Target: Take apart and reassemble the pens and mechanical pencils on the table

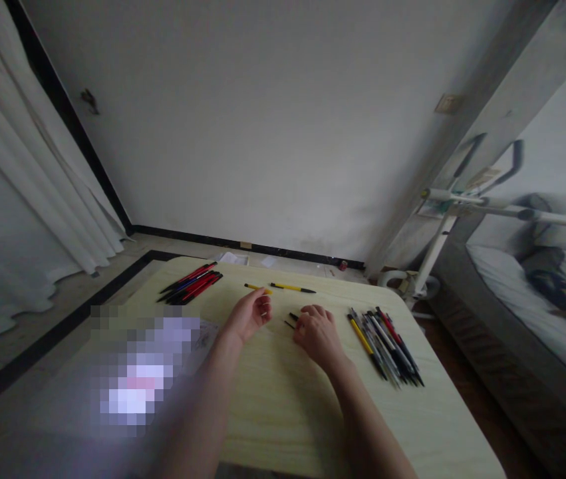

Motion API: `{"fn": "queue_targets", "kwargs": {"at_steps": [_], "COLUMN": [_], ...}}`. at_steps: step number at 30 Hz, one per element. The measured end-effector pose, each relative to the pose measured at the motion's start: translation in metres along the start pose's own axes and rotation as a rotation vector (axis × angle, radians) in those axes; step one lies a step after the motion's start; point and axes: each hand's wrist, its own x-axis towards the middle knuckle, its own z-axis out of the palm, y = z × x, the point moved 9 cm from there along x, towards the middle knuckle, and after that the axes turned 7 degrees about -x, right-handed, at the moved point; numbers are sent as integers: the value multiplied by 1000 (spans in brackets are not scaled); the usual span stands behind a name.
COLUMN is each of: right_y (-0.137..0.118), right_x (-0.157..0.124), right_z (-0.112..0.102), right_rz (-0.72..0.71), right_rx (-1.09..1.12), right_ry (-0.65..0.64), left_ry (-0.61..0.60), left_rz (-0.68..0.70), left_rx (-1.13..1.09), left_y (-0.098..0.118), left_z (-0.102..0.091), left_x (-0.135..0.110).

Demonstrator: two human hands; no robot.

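Mixed pens (384,342) lie side by side nr table's (273,412) R edge. Rt hand (316,332), approx. mid-table: fingers curled down, dark slim pieces (290,324) at fingertips; can't tell if gripped. Lt hand (251,316), L of it, apart: fingers half-curled; yellow pen (253,287) at its fingertips, part-hidden, can't tell if held. Yellow-and-black pen (290,287) lies nr far edge, approx. ctr. Red and dark pens (203,286) grouped nr far L corner. White wall (243,133) beyond.
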Motion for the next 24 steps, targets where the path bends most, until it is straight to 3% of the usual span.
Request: {"fn": "queue_targets", "kwargs": {"at_steps": [24], "right_y": [-18], "right_x": [-2], "right_z": [-1], "right_rz": [-24], "right_rx": [-183], "right_ry": [-166], "left_ry": [7], "left_rz": [22], "left_rx": [5], "left_y": [2], "left_z": [-3], "left_x": [3]}}
